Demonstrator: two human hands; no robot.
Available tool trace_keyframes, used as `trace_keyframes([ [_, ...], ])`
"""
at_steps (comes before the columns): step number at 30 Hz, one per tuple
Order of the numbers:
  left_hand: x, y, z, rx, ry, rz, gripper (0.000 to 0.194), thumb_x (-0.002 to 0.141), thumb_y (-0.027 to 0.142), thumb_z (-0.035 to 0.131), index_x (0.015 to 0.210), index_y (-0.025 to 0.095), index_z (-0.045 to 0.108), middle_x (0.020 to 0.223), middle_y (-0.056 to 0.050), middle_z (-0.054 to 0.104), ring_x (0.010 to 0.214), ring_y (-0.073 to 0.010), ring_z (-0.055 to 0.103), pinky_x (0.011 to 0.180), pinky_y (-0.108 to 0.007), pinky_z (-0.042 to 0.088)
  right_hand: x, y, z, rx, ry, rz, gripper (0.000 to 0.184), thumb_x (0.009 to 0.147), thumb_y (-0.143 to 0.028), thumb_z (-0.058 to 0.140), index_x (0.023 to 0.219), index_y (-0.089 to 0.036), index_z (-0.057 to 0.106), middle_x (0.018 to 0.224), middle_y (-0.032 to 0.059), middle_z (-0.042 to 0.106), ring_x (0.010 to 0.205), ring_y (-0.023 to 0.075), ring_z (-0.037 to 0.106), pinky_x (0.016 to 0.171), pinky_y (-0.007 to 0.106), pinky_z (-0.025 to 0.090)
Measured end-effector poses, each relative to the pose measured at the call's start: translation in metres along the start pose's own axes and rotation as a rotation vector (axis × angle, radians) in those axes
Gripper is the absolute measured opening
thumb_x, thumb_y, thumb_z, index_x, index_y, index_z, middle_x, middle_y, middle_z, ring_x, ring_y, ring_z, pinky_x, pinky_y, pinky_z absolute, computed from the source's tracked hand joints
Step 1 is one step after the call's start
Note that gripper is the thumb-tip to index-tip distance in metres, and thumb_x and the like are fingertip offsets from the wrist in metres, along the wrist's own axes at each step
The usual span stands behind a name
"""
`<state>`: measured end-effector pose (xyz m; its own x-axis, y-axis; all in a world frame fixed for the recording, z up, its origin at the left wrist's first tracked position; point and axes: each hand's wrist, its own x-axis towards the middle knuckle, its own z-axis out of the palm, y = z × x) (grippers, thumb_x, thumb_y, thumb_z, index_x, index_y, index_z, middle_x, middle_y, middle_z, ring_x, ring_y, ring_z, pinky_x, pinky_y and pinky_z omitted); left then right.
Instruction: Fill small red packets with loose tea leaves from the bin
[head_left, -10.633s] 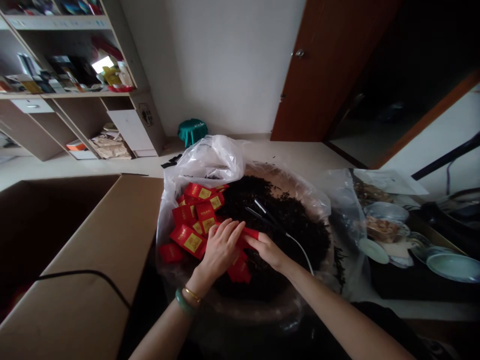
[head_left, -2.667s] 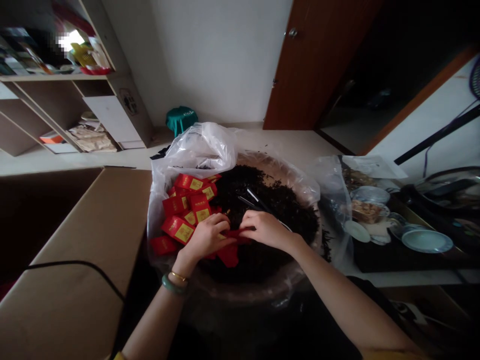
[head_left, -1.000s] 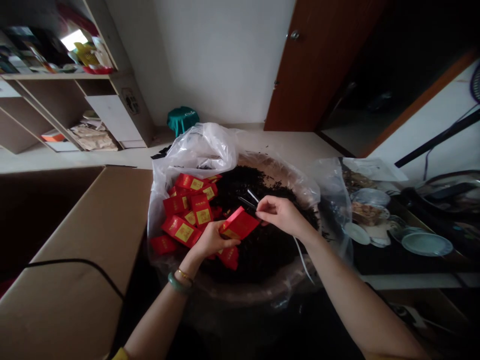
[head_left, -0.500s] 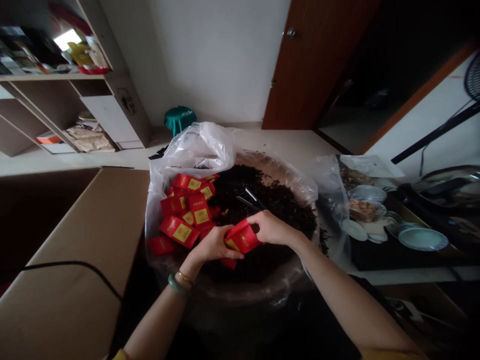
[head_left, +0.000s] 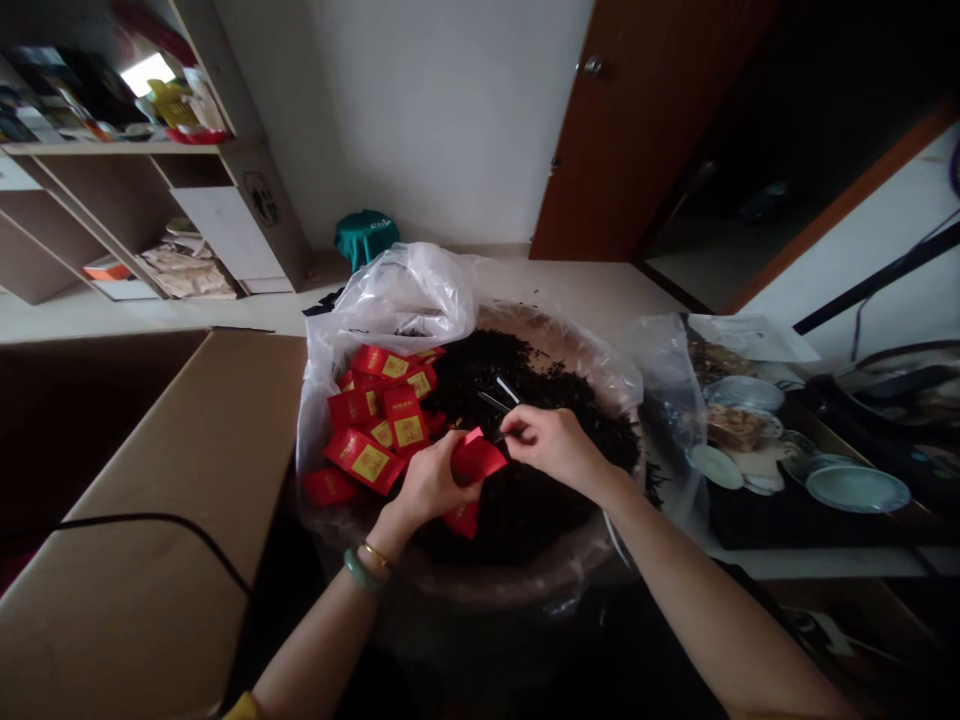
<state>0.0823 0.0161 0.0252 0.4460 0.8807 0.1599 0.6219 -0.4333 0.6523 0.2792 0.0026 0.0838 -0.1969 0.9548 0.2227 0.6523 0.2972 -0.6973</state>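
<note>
My left hand (head_left: 435, 480) is wrapped round a red packet (head_left: 477, 458), tilted over the dark heap. Just to its right, my right hand (head_left: 551, 445) is closed in a pinch by the packet's upper right edge; what its fingertips hold, if anything, is too dark to make out. Behind that hand lies a slim black tong-like tool (head_left: 493, 402) with a pale strip, resting on dark dried leaves (head_left: 480, 360) that look like tea. A white cord (head_left: 616, 540) shows beyond my right forearm. Several red packets with gold labels (head_left: 367, 462) are piled left of my hands.
A large round basket (head_left: 517, 318) lined with clear plastic (head_left: 420, 290) holds the leaves and packets. An open cardboard box (head_left: 172, 450) stands at the left, a black cable over it. On the right, a low table carries dishes (head_left: 859, 490). A teal-covered stool (head_left: 367, 237) stands by the wall.
Earlier both hands were together on a red packet. My left hand has since raised and tilted a packet; my right hand touched its edge half a second ago and is now slightly apart, pinched.
</note>
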Motion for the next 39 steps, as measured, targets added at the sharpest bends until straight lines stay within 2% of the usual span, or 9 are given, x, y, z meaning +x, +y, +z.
trace_keyframes([
  [2,0.001,-0.004,0.000,-0.052,0.037,-0.015,0.048,0.063,0.030,0.069,0.107,0.017,0.052,0.086,-0.005,0.066,0.073,-0.0211,0.064,0.066,-0.031,0.049,0.001,0.007,-0.006,0.007,0.053,0.013,0.009,0.074,-0.018,0.057,0.078,-0.019,0.065,0.066,-0.0005,0.067,0.057,0.0118,0.063,0.057,0.020,0.047],
  [6,0.001,-0.010,0.004,-0.163,0.141,-0.028,0.048,0.063,0.033,0.070,0.104,0.018,0.050,0.085,-0.003,0.065,0.072,-0.0182,0.063,0.066,-0.028,0.050,0.001,0.010,-0.014,-0.032,-0.006,0.004,0.013,0.073,-0.015,0.057,0.082,-0.019,0.066,0.076,0.0012,0.069,0.062,0.0127,0.064,0.062,0.022,0.051],
  [10,0.000,-0.011,0.008,-0.245,0.187,-0.020,0.049,0.062,0.034,0.072,0.103,0.019,0.049,0.083,0.000,0.064,0.070,-0.0158,0.062,0.065,-0.026,0.050,-0.003,-0.005,-0.010,-0.068,0.011,-0.275,0.025,0.076,-0.019,0.062,0.101,-0.020,0.067,0.107,0.0081,0.065,0.096,0.0188,0.063,0.085,0.032,0.051],
  [12,-0.001,-0.010,0.008,-0.276,0.172,-0.023,0.048,0.062,0.034,0.072,0.102,0.019,0.049,0.081,0.000,0.064,0.067,-0.0149,0.061,0.061,-0.025,0.049,-0.005,-0.012,-0.005,-0.100,-0.026,-0.359,0.021,0.080,-0.023,0.064,0.100,-0.020,0.068,0.104,0.0084,0.064,0.097,0.0193,0.061,0.087,0.033,0.050],
  [20,-0.001,-0.005,0.003,-0.247,0.092,0.019,0.040,0.063,0.033,0.071,0.095,0.019,0.052,0.077,0.001,0.062,0.066,-0.0146,0.060,0.060,-0.024,0.047,-0.003,-0.007,-0.003,0.001,-0.149,-0.107,0.004,0.077,-0.021,0.069,0.077,-0.018,0.071,0.073,0.0016,0.067,0.059,0.0116,0.061,0.059,0.022,0.048],
  [26,0.001,-0.007,0.000,-0.234,0.074,-0.007,0.041,0.062,0.032,0.073,0.095,0.019,0.052,0.079,0.001,0.063,0.067,-0.0144,0.060,0.063,-0.025,0.048,0.001,0.004,-0.017,0.291,-0.165,0.198,0.016,0.072,-0.032,0.069,0.073,-0.016,0.068,0.057,-0.0002,0.063,0.048,0.0122,0.060,0.049,0.023,0.050],
  [31,0.002,-0.009,0.004,-0.310,0.179,-0.090,0.046,0.060,0.035,0.075,0.097,0.018,0.052,0.080,0.001,0.065,0.072,-0.0161,0.062,0.066,-0.027,0.050,0.004,0.010,-0.029,0.168,0.047,0.073,0.016,0.073,-0.033,0.068,0.076,-0.017,0.068,0.073,0.0031,0.065,0.065,0.0148,0.063,0.055,0.025,0.052],
  [35,0.000,-0.009,0.010,-0.358,0.190,-0.099,0.052,0.059,0.039,0.077,0.099,0.018,0.053,0.084,0.000,0.066,0.075,-0.0175,0.062,0.068,-0.028,0.051,0.002,0.001,-0.016,0.131,0.005,-0.148,0.032,0.072,-0.034,0.073,0.101,-0.022,0.068,0.104,0.0069,0.062,0.092,0.0182,0.062,0.070,0.028,0.055],
  [39,-0.003,-0.003,0.013,-0.423,0.163,-0.121,0.060,0.051,0.043,0.082,0.098,0.018,0.054,0.078,0.001,0.065,0.070,-0.0174,0.060,0.065,-0.028,0.050,-0.001,-0.004,0.009,0.039,-0.067,-0.148,0.012,0.079,-0.025,0.068,0.089,-0.018,0.071,0.086,0.0045,0.066,0.073,0.0141,0.062,0.069,0.027,0.052],
])
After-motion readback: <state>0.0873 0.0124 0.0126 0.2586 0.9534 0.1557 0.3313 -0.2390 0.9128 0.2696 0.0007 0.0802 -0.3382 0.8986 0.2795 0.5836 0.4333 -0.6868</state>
